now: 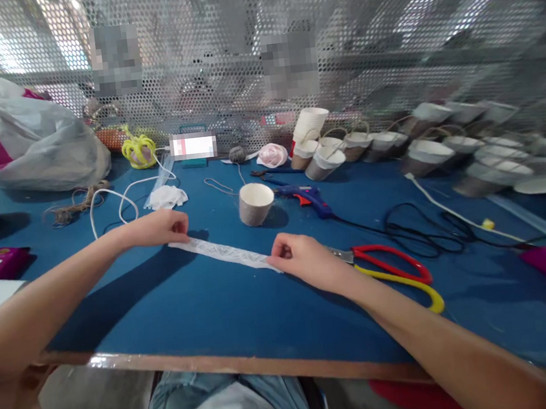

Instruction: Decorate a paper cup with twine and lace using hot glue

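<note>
A strip of white lace ribbon (227, 253) is stretched between my two hands, just over the blue table. My left hand (163, 228) pinches its left end. The right end is pinched between the thumb and fingers of my right hand (303, 260). Just beyond the lace stands a small paper cup (256, 204), upright and wrapped in a greyish-brown covering. To the cup's right lies a blue glue gun (305, 198) with a red trigger. Scissors (392, 270) with one red and one yellow handle rest partly behind my right wrist.
Several cups with handles (428, 155) line the back right, beside stacked white cups (311, 124). A black cord (412, 232) loops across the right. White crumpled fabric (165, 197), a white cable (125, 192) and a plastic bag (41, 138) are at left. A perforated metal screen (219, 60) stands behind.
</note>
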Available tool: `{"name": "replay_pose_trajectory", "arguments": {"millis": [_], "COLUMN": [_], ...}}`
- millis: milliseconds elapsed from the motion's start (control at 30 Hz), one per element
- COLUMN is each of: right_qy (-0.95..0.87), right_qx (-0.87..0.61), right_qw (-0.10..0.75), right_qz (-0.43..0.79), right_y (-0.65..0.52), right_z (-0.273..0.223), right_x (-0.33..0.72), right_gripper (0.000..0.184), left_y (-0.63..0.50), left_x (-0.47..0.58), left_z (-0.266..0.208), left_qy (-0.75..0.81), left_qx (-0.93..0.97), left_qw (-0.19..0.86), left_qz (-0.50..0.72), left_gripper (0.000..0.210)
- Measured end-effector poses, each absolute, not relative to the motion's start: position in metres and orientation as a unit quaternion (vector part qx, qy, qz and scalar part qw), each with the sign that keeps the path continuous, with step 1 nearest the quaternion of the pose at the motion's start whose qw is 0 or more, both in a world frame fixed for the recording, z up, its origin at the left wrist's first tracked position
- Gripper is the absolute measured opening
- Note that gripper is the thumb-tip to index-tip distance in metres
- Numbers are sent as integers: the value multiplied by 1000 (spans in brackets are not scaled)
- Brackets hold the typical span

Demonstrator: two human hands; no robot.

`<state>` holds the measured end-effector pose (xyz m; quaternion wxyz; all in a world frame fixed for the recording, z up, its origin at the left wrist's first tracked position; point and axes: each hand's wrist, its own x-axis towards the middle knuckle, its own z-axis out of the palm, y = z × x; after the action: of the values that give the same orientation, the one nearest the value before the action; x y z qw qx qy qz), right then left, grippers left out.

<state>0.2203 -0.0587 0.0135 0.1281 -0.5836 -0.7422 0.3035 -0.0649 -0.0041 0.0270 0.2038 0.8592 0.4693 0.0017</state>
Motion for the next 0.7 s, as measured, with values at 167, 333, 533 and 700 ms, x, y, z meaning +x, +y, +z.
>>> {"name": "replay_pose_trajectory", "arguments": {"millis": [167,333,533,700], "right_qy": [-673,-620,-566,-482], "right_qx": [-591,-581,-560,-542], "right_qw": [164,204,282,331], "right_qz": [414,486,535,604], "right_y": [-61,-64,-68,-71], "right_z": [17,21,26,22], "right_x": [217,224,227,229], "right_gripper": [16,13,10,13], "left_y": [21,42,81,112], "left_x": [-55,-36,-6,21], "left_z": [48,78,100,93], "left_qy": [444,426,385,366], "left_qx": [876,891,881,855], "left_qw": [190,157,261,354], "left_qz": [9,18,82,98], "left_gripper": [20,18,17,18]}}
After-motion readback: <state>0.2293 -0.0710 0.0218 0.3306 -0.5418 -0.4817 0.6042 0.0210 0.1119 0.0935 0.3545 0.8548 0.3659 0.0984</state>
